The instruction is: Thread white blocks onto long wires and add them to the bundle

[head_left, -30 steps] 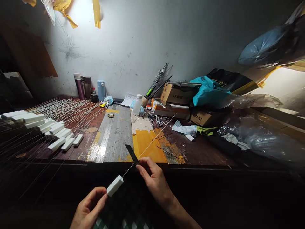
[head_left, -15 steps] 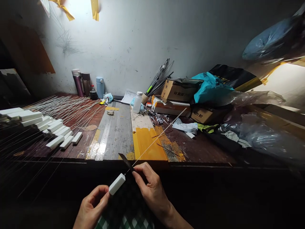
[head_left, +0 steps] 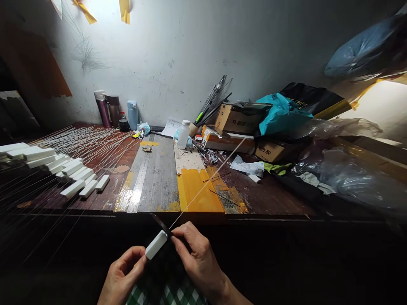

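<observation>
Between thumb and fingers, my left hand (head_left: 123,271) pinches the near end of a white rectangular block (head_left: 156,245). From the block's far end a thin pale rod (head_left: 208,181) runs up and to the right, above the table edge. My right hand (head_left: 196,254) pinches a dark, flat, narrow strip (head_left: 161,223) that looks like a blade. The strip lies across the rod, right at the far end of the block; whether it touches the block I cannot tell. Both hands are in front of the table, above a green and white checked cloth (head_left: 168,292).
Several white blocks (head_left: 73,167) with long thin rods lie on the left of the table. A steel ruler (head_left: 140,178) rests at the middle. Behind stand a white bottle (head_left: 183,134), flasks (head_left: 132,115) and a carton (head_left: 235,120). Plastic bags (head_left: 352,173) lie to the right.
My right hand has moved left and slightly down along the rod, bringing the dark strip to the block's far end. My left hand and the block have hardly moved.
</observation>
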Tool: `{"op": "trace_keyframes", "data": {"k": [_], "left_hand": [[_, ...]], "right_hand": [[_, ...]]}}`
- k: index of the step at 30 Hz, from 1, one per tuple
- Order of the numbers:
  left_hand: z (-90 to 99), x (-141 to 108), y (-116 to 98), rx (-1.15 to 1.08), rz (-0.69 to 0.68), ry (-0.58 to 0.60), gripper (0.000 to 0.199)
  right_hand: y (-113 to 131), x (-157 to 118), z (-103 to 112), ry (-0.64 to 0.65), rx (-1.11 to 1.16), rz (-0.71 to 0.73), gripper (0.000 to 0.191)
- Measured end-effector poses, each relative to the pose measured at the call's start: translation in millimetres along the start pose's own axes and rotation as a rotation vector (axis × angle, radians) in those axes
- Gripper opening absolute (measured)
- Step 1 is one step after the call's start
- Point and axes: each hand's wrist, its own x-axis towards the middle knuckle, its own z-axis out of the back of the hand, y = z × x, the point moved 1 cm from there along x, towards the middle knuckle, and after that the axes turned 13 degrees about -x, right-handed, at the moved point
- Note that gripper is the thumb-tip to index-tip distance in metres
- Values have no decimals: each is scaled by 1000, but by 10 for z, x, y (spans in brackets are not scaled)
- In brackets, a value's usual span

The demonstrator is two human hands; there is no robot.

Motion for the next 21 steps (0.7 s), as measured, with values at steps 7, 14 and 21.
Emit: {"op": "trace_keyframes", "data": {"k": [7,14,21], "left_hand": [[2,-8,-29,4,17,9,37],[22,20,-2,41,-52,23,37],[-65,31,-142,77,-61,165,51]], "right_hand": [[29,-11,-10,30,-10,3,14],[8,-16,-62,15,-20,65,17],[18,-96,-186,22,-120,208,21]]}}
